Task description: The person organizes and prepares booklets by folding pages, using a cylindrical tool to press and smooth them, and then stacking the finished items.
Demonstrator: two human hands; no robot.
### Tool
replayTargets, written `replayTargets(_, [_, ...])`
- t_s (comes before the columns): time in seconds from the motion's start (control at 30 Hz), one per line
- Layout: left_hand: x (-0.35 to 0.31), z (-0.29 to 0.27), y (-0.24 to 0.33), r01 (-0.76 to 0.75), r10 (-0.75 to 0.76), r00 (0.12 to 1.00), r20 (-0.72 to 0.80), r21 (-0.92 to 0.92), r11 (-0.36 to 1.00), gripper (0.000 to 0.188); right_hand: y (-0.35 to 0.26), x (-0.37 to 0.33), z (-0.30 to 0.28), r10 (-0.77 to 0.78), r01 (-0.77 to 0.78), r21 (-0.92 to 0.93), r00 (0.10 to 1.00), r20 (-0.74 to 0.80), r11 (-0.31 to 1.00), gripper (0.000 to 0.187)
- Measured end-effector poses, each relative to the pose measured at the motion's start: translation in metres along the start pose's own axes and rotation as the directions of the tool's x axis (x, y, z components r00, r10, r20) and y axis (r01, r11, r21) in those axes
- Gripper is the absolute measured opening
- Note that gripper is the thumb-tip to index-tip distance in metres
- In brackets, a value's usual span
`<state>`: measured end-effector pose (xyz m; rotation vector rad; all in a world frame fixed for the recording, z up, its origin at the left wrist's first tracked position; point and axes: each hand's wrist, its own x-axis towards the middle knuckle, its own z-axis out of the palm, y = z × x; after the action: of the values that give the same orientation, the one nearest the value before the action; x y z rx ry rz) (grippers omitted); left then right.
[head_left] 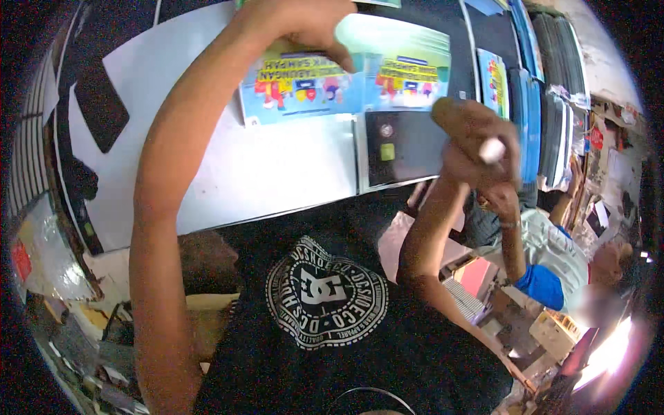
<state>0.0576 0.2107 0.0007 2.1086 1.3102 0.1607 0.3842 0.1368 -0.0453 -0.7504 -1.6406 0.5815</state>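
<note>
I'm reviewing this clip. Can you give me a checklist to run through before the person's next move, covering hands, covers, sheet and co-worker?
1. Left hand at the covers: ok; it reaches over the left cover, near its upper edge.
2. Right hand contents: cannot tell; a white spot shows there, but the hand is blurred.
3. Print upright for the wearer: not ok; the left cover and right cover both read upside down.
4. White sheet in view: ok; much of it shows on the wearer's side of the left cover.
5. Co-worker's arm apart from the right arm: cannot tell; they appear close together in this view.
</note>
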Motion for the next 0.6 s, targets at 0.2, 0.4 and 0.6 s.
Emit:
replayTargets(0.2, [-0.007,0.01,-0.015,-0.098,0.098,0.995,0.02,-0.017,0.995,0.074,0.018,0.006,0.003,-0.013,0.012,-0.006,0.998,-0.058,1.0,0.054])
replayTargets(0.4, [0.003,-0.003,-0.012,-0.076,0.075,0.997,0.026,0.034,0.997,0.086,0.017,0.021,0.005,-0.313,0.257,-0.432,0.948,-0.063,0.864,0.057])
replayTargets(0.6, [0.0,0.004,-0.025,-0.104,0.101,0.994,-0.04,-0.071,0.992,0.09,0.018,0.045,0.008,0.432,-0.312,0.426,0.874,-0.22,0.849,0.052])
